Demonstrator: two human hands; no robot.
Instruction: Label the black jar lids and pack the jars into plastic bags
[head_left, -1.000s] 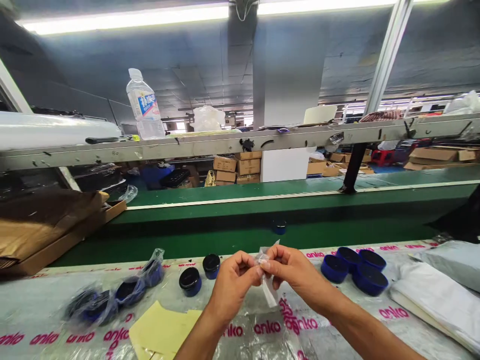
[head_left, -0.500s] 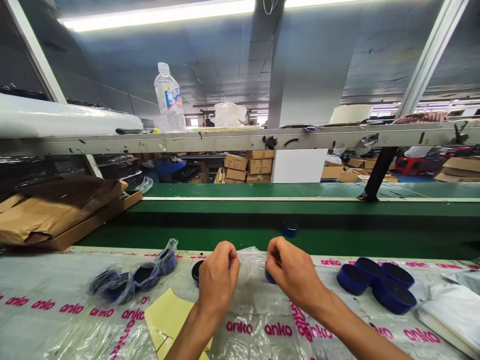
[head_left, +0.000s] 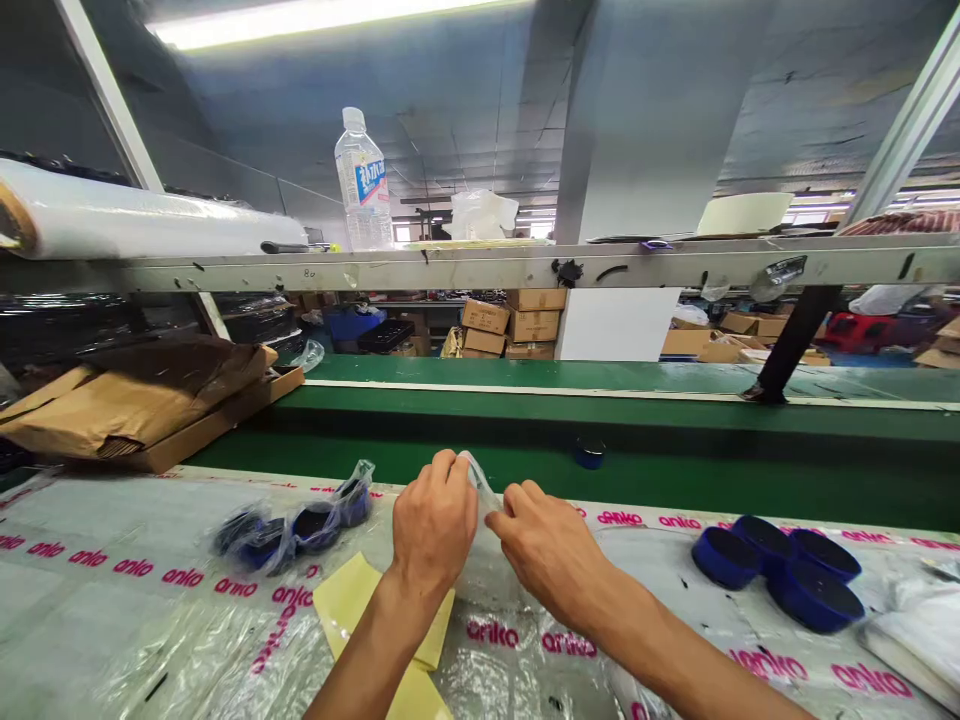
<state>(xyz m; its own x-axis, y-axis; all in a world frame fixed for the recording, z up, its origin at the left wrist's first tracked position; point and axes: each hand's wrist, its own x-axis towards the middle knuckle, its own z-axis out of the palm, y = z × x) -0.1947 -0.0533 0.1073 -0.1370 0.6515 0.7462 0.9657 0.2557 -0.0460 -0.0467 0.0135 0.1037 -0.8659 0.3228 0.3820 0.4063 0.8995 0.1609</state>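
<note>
Factory packing floor, green conveyor belt (head_left: 525, 462), stacked cardboard cartons (head_left: 511, 325)

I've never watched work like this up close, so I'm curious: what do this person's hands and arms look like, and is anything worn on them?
The left hand and right hand are bare, with no gloves, and no ring, watch or bracelet shows. The left forearm and right forearm are bare too, with no sleeve in view.

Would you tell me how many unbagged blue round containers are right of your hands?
4 blue round containers: the left one, rear one, right one, front one, clustered; another could hide behind.
</note>
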